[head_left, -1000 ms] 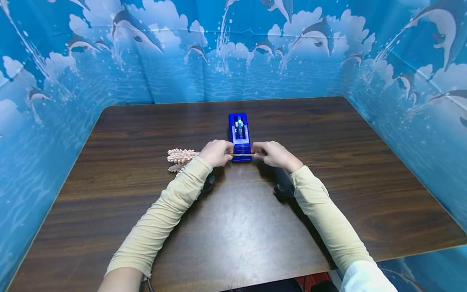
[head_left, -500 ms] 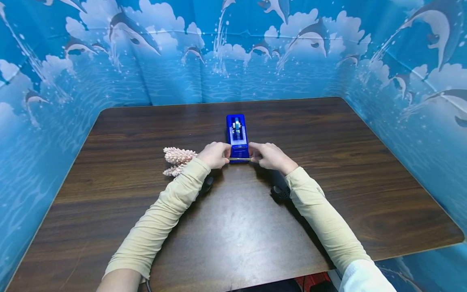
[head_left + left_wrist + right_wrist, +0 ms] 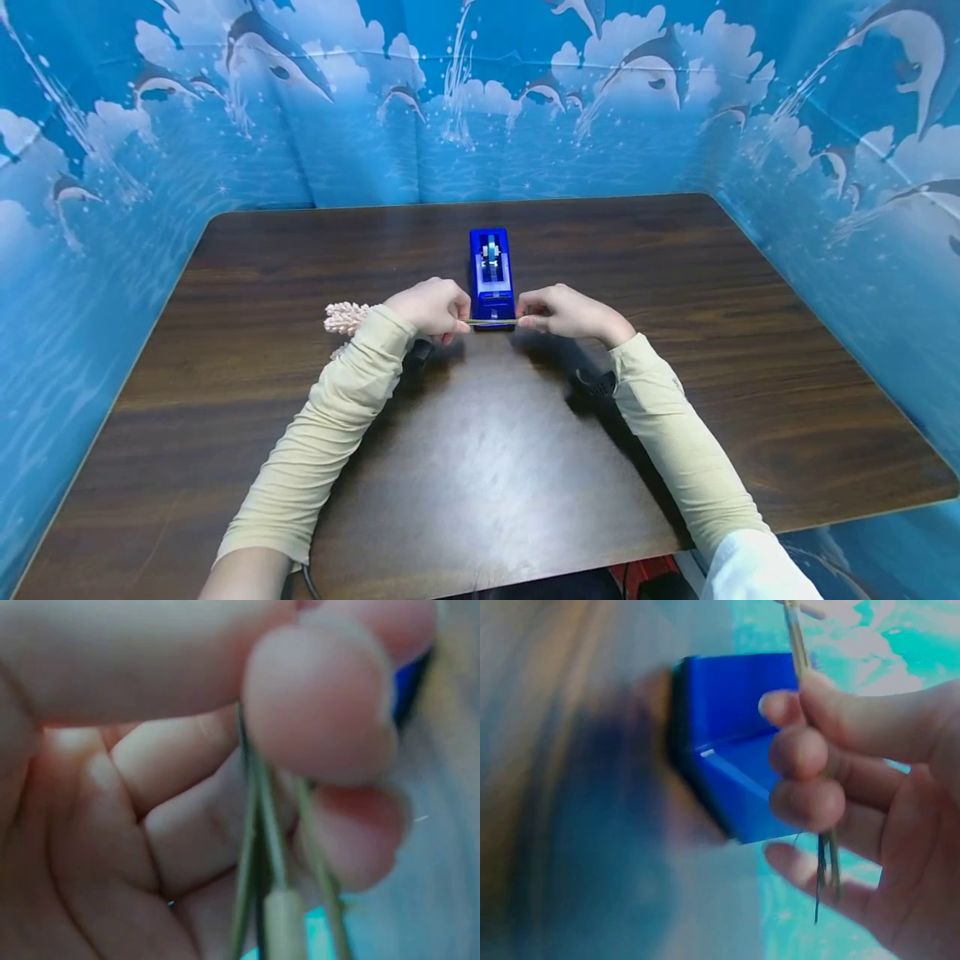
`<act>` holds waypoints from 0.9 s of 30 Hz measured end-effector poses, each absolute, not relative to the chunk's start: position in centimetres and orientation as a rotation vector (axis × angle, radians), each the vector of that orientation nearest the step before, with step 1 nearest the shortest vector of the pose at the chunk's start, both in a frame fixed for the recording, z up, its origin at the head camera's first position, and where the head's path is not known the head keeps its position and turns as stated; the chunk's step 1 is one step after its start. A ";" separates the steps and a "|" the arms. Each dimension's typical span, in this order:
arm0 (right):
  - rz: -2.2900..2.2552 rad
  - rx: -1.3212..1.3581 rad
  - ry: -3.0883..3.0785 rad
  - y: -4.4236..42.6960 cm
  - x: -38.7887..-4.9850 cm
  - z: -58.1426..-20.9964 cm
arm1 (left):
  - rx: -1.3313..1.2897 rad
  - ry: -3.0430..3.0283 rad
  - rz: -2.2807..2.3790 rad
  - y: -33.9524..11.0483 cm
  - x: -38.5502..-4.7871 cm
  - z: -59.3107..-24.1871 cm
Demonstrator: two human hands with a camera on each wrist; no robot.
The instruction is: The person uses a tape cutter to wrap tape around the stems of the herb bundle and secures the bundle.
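A bundle of thin green stems point(image 3: 493, 322) with pale pink blossoms point(image 3: 345, 317) lies sideways between both hands. My left hand point(image 3: 433, 307) pinches the stems at the left, between thumb and fingers; in the left wrist view several stems point(image 3: 255, 855) run below the thumb. My right hand point(image 3: 573, 312) pinches the stem ends at the right, and in the right wrist view loose ends point(image 3: 826, 862) stick out past the fingers. Behind the stems, a blue tape dispenser point(image 3: 495, 286) stands on the table. My left forearm hides part of the blossoms.
The dark wood table point(image 3: 480, 450) fills the middle of the head view. A blue curtain point(image 3: 360, 167) printed with dolphins hangs around its back and sides. Black wrist cameras point(image 3: 595, 383) are worn under the wrists.
The left hand and the blossoms have shifted a little left, and the right wrist slightly right. Both hands still hold the stems in front of the dispenser.
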State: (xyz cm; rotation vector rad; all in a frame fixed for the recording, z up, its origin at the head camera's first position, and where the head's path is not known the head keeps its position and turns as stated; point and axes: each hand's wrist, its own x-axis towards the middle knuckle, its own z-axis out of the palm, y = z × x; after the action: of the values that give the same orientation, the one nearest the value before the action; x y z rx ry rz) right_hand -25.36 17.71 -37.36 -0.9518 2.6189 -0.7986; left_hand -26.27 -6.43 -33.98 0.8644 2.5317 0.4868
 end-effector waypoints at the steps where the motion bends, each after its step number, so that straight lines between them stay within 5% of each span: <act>1: -0.822 -0.963 2.619 17.7 -25.3 -37.0 | 0.868 2.542 0.492 -6.6 -26.2 -33.3; 12: -0.848 -1.359 2.918 16.6 -23.7 -35.2 | 0.875 2.654 0.620 -7.9 -24.9 -30.4; 27: -0.880 -1.563 2.969 16.4 -23.8 -35.5 | 0.904 2.667 0.651 -8.2 -24.9 -30.2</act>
State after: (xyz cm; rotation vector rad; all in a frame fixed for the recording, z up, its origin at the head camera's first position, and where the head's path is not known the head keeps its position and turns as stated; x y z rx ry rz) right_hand -23.82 16.44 -35.48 -1.5632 2.9692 -0.8797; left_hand -24.92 -8.20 -30.20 0.9038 2.6672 0.6514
